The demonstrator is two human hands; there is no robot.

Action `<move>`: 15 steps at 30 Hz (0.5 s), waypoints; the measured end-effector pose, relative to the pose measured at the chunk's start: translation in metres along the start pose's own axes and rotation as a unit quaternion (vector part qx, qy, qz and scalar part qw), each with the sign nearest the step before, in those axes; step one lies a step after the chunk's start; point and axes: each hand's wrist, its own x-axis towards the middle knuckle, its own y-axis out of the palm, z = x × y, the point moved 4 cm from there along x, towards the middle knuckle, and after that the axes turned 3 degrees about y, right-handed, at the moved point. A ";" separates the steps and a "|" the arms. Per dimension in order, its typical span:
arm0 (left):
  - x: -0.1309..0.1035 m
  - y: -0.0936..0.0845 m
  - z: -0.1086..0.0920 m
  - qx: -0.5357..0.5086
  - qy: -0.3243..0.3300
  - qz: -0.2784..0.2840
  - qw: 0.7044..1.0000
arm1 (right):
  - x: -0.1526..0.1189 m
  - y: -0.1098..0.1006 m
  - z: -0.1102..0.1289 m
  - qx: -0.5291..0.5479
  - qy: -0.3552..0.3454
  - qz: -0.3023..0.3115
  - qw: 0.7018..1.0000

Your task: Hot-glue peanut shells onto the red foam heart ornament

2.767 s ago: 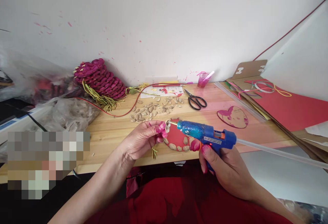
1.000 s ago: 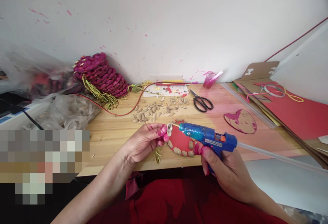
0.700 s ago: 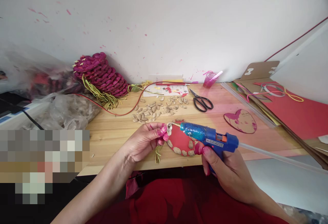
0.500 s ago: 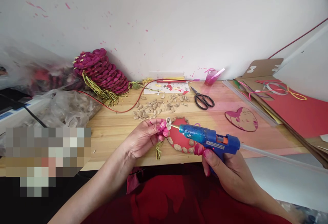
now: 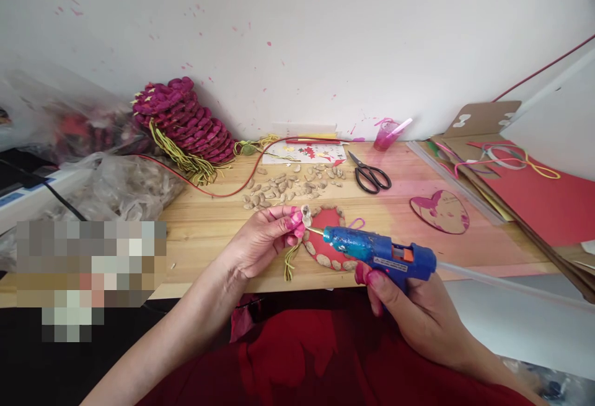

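Between the pink-stained thumb and fingers of my left hand (image 5: 269, 237) is a peanut shell half (image 5: 306, 215), its hollow side facing me. My right hand (image 5: 409, 307) is wrapped round the handle of a blue hot glue gun (image 5: 372, 248), with a clear glue stick (image 5: 469, 273) out of its back. The metal nozzle points left, at or very near the shell's lower edge; contact is hard to make out. Below and behind the nozzle lies a red heart-like piece (image 5: 325, 245), rimmed with peanut shells, with a green yarn tassel (image 5: 289, 263) at its left.
Loose peanut shells (image 5: 283, 189) are spread behind my hands, beside black scissors (image 5: 370, 173). A cardboard heart (image 5: 439, 212) lies right. Strung purple peanut shells (image 5: 186, 121) lean on the wall, a pink cup (image 5: 385, 136) stands at the back, and plastic bags (image 5: 116, 189) fill the left.
The nozzle tip has shifted from the middle of the shell to its lower edge. The camera view has moved slightly; both hands keep their grips.
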 end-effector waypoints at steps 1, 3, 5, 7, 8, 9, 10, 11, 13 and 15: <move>0.000 0.000 0.000 0.002 0.001 0.000 1.000 | 0.000 0.000 -0.001 -0.003 0.001 0.000 1.000; -0.001 0.000 0.000 0.004 0.002 -0.002 1.000 | -0.001 0.000 -0.001 -0.009 0.001 0.001 1.000; -0.001 0.000 0.000 0.005 0.003 -0.004 1.000 | -0.001 0.000 -0.002 -0.014 0.004 0.002 1.000; -0.001 0.000 0.000 0.006 0.003 -0.008 1.000 | 0.000 0.000 -0.003 -0.020 0.006 0.003 1.000; -0.001 0.000 0.000 0.006 0.002 -0.011 1.000 | 0.000 0.000 -0.003 -0.023 0.005 0.002 1.000; -0.001 0.000 0.000 0.006 0.001 -0.013 1.000 | 0.000 0.000 -0.003 -0.026 0.004 0.002 1.000; -0.001 0.000 0.000 0.006 0.000 -0.015 1.000 | 0.000 0.000 -0.003 -0.029 0.003 0.001 1.000; -0.001 0.000 0.000 0.006 -0.002 -0.016 1.000 | 0.000 -0.001 -0.003 -0.030 0.002 0.000 1.000; 0.000 0.000 0.000 0.007 -0.002 -0.016 1.000 | -0.001 -0.001 -0.005 -0.027 0.006 0.000 1.000; 0.000 0.000 0.000 0.008 -0.001 -0.015 1.000 | -0.002 -0.002 -0.008 -0.022 0.017 0.002 1.000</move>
